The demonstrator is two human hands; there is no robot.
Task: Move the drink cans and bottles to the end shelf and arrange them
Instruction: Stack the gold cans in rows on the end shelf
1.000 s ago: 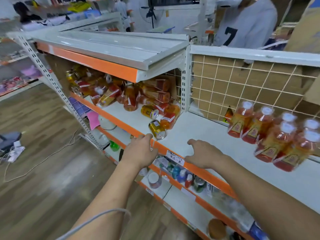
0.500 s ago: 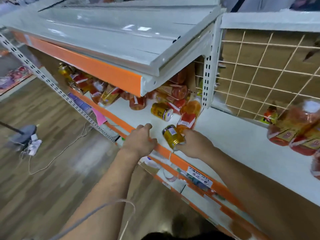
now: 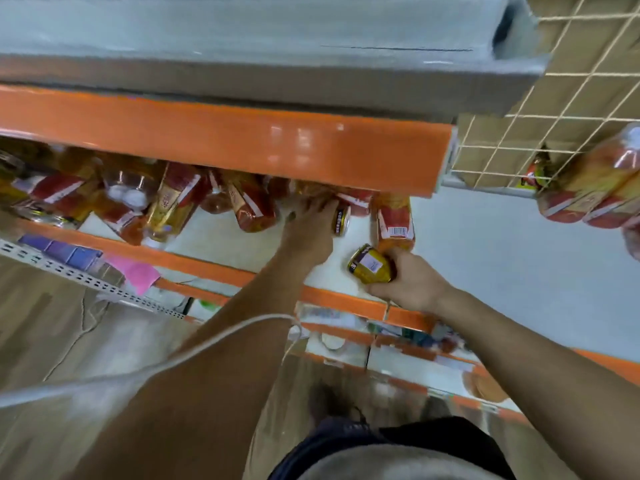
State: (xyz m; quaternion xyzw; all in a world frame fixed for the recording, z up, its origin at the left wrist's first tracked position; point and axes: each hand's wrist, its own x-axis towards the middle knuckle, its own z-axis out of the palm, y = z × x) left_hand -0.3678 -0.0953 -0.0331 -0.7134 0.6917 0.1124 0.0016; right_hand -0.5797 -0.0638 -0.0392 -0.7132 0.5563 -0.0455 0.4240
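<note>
My right hand [image 3: 410,284] grips a gold drink can [image 3: 371,265] lying on its side, just above the front edge of the white shelf [image 3: 221,242]. My left hand [image 3: 308,228] reaches deep under the upper shelf and lies against a second gold can [image 3: 342,220]; motion blur hides whether the fingers close on it. An orange bottle with a red label [image 3: 394,220] lies beside both cans. Several more orange and red bottles [image 3: 173,202] lie in a heap to the left. On the end shelf [image 3: 519,271] at right stand several orange bottles [image 3: 595,188].
The upper shelf's orange lip [image 3: 242,147] overhangs the heap and hides its back. A wire grid panel [image 3: 554,109] backs the end shelf. Lower shelves [image 3: 363,341] hold small goods. A white cable [image 3: 214,344] crosses my left forearm. Wooden floor [image 3: 52,334] lies to the left.
My head has dropped lower and closer to the shelf. My left hand moved from the shelf edge deep in to the second can. My right hand lifted the first can slightly.
</note>
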